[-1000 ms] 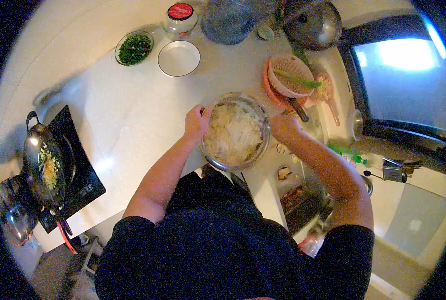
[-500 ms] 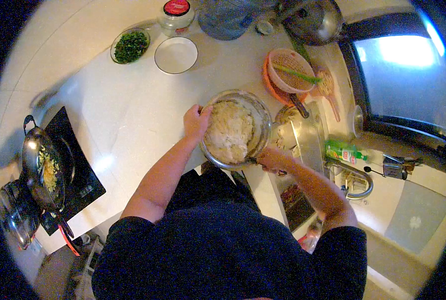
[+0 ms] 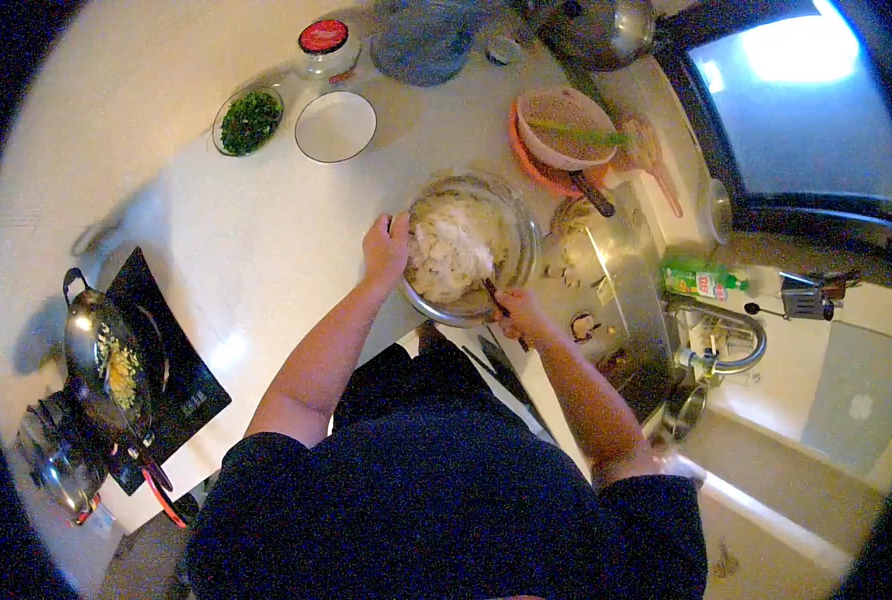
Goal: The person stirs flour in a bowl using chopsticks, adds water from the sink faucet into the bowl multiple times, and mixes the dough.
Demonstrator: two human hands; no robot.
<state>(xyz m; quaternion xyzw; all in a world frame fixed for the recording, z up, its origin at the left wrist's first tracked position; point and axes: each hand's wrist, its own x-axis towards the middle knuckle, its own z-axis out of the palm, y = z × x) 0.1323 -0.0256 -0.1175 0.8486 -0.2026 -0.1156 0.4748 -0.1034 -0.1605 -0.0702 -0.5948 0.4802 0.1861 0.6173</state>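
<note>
A shiny round bowl (image 3: 528, 250) stands at the counter's edge in front of me, with pale, sticky dough (image 3: 448, 250) inside. My left hand (image 3: 386, 248) is closed on the bowl's left rim. Dark chopsticks (image 3: 492, 291) are gripped in my right hand (image 3: 522, 314), which is at the bowl's lower right rim. Their tips reach into the dough, and their back ends stick out below the hand.
A white bowl (image 3: 336, 127), a dish of chopped greens (image 3: 251, 120) and a red-lidded jar (image 3: 326, 50) stand at the back. A pan with food (image 3: 116, 365) sits on the black cooktop (image 3: 181, 350). To the right are a pink strainer (image 3: 566, 125), sink (image 3: 616, 250) and faucet (image 3: 751, 340).
My right hand has moved left and slightly up, bringing the chopsticks to the dough's lower right edge. The dough has shifted and changed shape. My left hand still holds the rim.
</note>
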